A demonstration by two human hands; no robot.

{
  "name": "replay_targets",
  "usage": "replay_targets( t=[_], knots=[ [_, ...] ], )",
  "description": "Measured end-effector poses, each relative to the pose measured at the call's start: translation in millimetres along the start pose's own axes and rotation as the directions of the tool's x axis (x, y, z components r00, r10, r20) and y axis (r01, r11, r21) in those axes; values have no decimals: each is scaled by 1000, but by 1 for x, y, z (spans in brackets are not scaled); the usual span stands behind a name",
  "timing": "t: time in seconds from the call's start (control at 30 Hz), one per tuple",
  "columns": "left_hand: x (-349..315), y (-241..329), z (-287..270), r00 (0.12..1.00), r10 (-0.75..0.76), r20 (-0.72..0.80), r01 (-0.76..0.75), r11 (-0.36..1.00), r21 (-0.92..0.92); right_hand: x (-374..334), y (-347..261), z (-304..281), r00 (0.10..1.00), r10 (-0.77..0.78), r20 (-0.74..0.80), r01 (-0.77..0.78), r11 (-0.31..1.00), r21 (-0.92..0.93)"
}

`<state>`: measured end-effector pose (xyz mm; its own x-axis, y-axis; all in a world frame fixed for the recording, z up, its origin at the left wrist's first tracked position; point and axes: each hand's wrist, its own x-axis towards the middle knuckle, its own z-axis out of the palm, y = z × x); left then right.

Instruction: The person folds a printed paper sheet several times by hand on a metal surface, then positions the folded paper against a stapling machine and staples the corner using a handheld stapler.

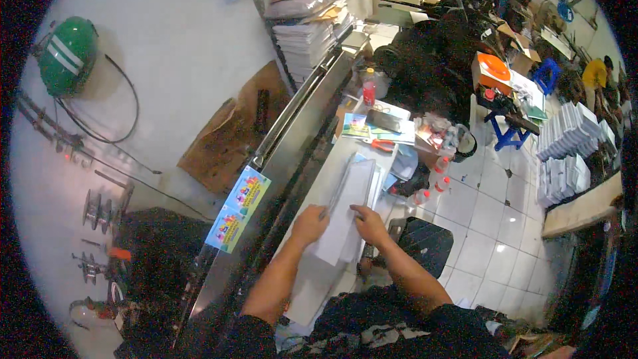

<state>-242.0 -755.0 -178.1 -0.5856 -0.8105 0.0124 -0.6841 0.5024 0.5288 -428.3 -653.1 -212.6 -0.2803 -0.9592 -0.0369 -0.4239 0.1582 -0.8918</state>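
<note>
White paper sheets (349,216) on a pale table (309,286), between the two hands: at 3 o'clock from the left hand (310,225), at 9 o'clock from the right hand (370,225). Left hand loosely curled at one long edge; right hand half-curled, with a fingertip on top near the opposite edge. Gripped or merely touched, cannot tell for either. From the sheets, at 1 o'clock, an orange-handled tool (382,145). At 12 o'clock, farther along, an upright bottle (369,86) with red in its lower part, liquid or label unclear. At 2 o'clock, on the tiled floor (458,199), red-capped clear bottles (442,184), contents too small to tell. Well apart, between 1 and 2 o'clock, a carton (490,82) under an orange round thing (494,65), inside hidden.
</note>
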Motion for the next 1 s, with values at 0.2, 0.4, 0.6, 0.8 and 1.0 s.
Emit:
replay_targets(
  t=[0.2, 0.4, 0.6, 0.8, 1.0],
  knots=[
    [4, 24, -14, 974, -200, 109, 178, 967, 184, -10, -25, -29, 988, 154, 26, -155, 987, 43],
    [6, 39, -18, 971, -231, 61, 198, 922, 333, -31, -30, -98, 874, -49, -484, 6, 996, -91],
    [9, 25, -2, 983, -180, 46, 155, 931, 330, -21, -106, -111, 907, 174, -383, -153, 985, 85],
    [5, 33, -6, 996, -86, 19, 77, 956, 281, -5, -103, -93, 928, 59, -369, -96, 992, -82],
    [4, 24, -4, 992, -122, -22, 124, 958, 258, -1, -100, -102, 915, -52, -400, -60, 963, -262]
  ],
)
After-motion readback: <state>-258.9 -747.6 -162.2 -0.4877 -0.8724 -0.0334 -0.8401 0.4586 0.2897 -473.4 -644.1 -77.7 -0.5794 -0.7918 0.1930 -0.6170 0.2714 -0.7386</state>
